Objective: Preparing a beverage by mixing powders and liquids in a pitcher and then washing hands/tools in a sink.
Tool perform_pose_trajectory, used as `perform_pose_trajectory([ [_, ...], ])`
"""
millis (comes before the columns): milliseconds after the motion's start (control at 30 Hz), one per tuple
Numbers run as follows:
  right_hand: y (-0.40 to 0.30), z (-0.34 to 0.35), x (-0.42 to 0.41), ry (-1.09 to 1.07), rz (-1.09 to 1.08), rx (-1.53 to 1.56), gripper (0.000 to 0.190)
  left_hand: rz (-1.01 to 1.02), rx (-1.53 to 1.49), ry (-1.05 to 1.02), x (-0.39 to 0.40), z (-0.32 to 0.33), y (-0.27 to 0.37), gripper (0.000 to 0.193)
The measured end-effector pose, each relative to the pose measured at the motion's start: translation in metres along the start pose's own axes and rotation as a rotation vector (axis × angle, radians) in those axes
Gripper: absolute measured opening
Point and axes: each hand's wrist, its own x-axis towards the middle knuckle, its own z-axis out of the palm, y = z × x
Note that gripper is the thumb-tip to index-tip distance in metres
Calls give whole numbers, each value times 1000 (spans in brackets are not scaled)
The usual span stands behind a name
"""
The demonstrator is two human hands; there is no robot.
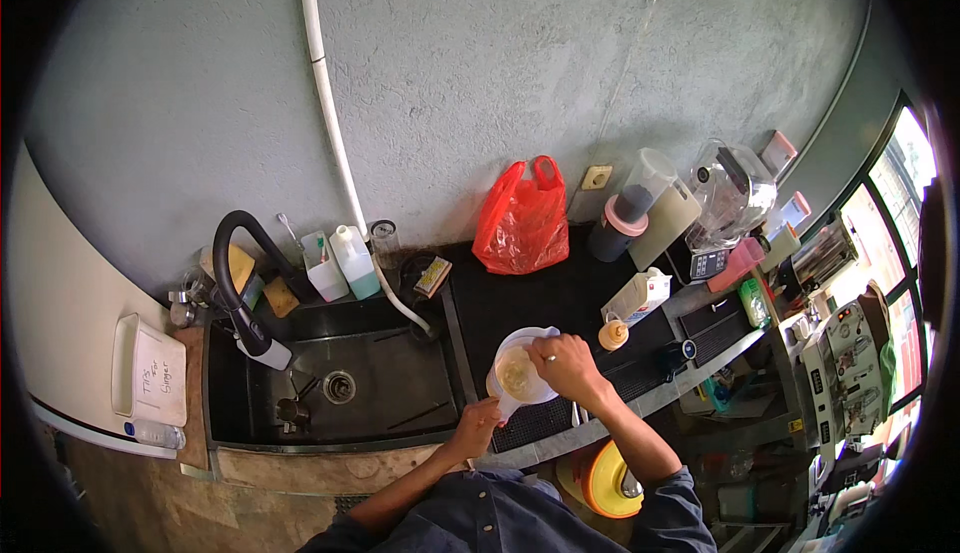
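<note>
A translucent plastic jug [493,380] stands at the counter's front, just right of the sink, with pale, cloudy liquid [516,374] inside. My left hand [477,427] is closed around the jug's handle on the near side. Over the far right of its opening is my right hand [568,367], fingers curled and a ring on one of them. Whether those fingers hold a thin utensil or the rim is hidden by the hand. To the right are a squeeze bottle [613,335] with tan contents and a white carton [637,296].
On the left is a black sink [382,362] with a black faucet [244,320] and a small metal pot [292,410]. A red plastic bag [523,227] sits against the wall. Soap bottles [356,264] stand behind the sink. Below the counter is a yellow-orange lidded container [611,489].
</note>
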Motion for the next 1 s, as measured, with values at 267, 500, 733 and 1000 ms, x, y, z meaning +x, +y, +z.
perform_pose_trajectory([
  [267,-5,-18,6,-53,15,63,31,8,-57,17,-3,1,-11,37],
  [500,4,-12,-1,14,-43,-131,29,-9,-58,20,1,3,4,41],
  [733,0,-23,0,-167,-46,170,30,-4,-30,5,-1,2,-3,46],
  [1000,-12,-18,4,19,86,262,23,-13,-12,-5,0,1,1,45],
])
